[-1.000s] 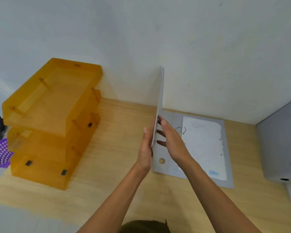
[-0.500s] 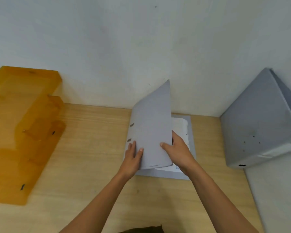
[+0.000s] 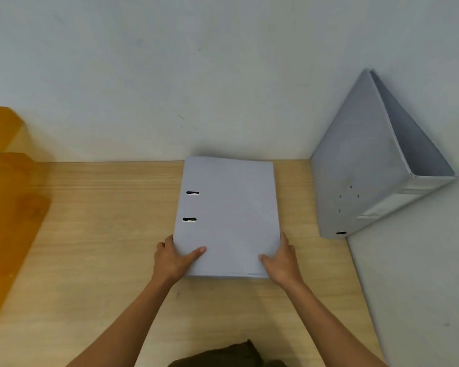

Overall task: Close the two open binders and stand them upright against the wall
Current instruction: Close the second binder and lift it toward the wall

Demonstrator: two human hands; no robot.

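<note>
The flat grey lever-arch binder (image 3: 228, 215) lies closed on the light wood-grain desk (image 3: 104, 221), cover facing up, its far edge close to the white wall (image 3: 196, 75). Two dark slots sit near the left edge of the cover, one behind the other.

The left hand (image 3: 174, 256) grips the near-left corner of the binder: the thumb lies on top of the cover and the fingers (image 3: 162, 245) curl around the left edge, clamped on the binder. The right hand (image 3: 281, 262) grips the near-right corner in mirror fashion: the thumb rests on the cover and the remaining fingers run along the right edge, clamped on the binder. Both forearms extend from the lower edge of the view.

A second grey binder (image 3: 361, 168) stands on end at the right, in the corner where the wall meets the grey side panel (image 3: 421, 274). It is tilted and leans against these surfaces. It is well apart from the flat binder.

A translucent orange plastic tray stack (image 3: 8, 202) occupies the left side of the desk.
</note>
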